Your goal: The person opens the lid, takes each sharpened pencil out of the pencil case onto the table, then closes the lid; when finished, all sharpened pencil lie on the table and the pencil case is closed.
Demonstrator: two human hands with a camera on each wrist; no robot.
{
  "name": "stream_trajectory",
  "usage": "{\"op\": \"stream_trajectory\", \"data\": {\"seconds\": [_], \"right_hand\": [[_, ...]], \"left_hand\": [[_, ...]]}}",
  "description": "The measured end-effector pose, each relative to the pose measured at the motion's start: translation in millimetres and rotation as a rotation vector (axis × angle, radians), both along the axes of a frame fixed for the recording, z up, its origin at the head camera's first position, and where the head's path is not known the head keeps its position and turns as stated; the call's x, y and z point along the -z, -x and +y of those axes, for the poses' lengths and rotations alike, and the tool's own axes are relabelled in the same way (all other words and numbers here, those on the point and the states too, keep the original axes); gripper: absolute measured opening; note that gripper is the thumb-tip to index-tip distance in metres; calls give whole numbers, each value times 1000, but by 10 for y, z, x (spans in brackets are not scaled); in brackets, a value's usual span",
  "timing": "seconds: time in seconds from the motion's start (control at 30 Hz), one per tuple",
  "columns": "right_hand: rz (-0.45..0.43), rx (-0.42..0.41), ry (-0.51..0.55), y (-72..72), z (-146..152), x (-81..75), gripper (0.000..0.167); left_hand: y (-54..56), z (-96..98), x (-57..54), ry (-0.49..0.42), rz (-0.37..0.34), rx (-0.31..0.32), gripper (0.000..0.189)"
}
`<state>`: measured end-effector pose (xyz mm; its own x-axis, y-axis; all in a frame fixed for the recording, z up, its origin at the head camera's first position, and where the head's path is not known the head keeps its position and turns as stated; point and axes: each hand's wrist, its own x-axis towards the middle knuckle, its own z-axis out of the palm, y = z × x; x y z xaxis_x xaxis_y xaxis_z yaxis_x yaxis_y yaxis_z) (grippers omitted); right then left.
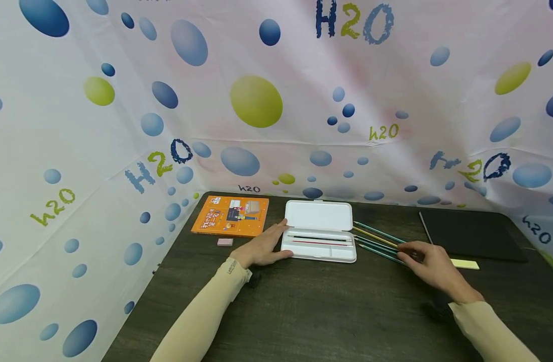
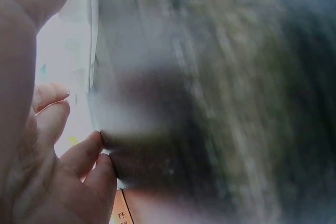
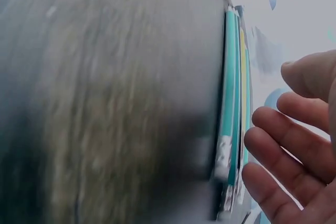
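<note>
A white pencil case (image 1: 319, 215) lies open on the dark table, its lid laid back. Inside its tray are a dark pencil (image 1: 321, 238) and a red one (image 1: 319, 243). My left hand (image 1: 262, 247) rests at the left end of the case, thumb and fingers spread along the edge. Several green pencils (image 1: 381, 232) and a yellow pencil (image 1: 375, 236) lie side by side to the right of the case. Over their eraser ends is my right hand (image 1: 432, 262). In the right wrist view its relaxed fingertips (image 3: 256, 177) are beside the green pencils (image 3: 229, 77), not curled round them.
An orange book (image 1: 231, 216) lies left of the case, with a pink eraser (image 1: 224, 242) in front of it. At the right lies a flat black pad (image 1: 475, 235), with a pale yellow strip (image 1: 466, 264) along its front. A printed cloth (image 1: 299, 166) hangs behind the table.
</note>
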<state>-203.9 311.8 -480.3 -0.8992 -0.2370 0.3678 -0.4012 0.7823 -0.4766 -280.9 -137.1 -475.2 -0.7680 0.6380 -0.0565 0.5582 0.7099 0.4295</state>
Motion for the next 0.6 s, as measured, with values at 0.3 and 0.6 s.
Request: {"op": "stream_trajectory", "data": {"seconds": [0.3, 0.6], "right_hand": [[-43, -25, 6, 116, -207, -45, 21], [-107, -73, 23, 264, -418, -86, 24]], "left_hand": [[-2, 1, 12, 28, 11, -4, 79], [12, -4, 20, 25, 12, -4, 79]]}}
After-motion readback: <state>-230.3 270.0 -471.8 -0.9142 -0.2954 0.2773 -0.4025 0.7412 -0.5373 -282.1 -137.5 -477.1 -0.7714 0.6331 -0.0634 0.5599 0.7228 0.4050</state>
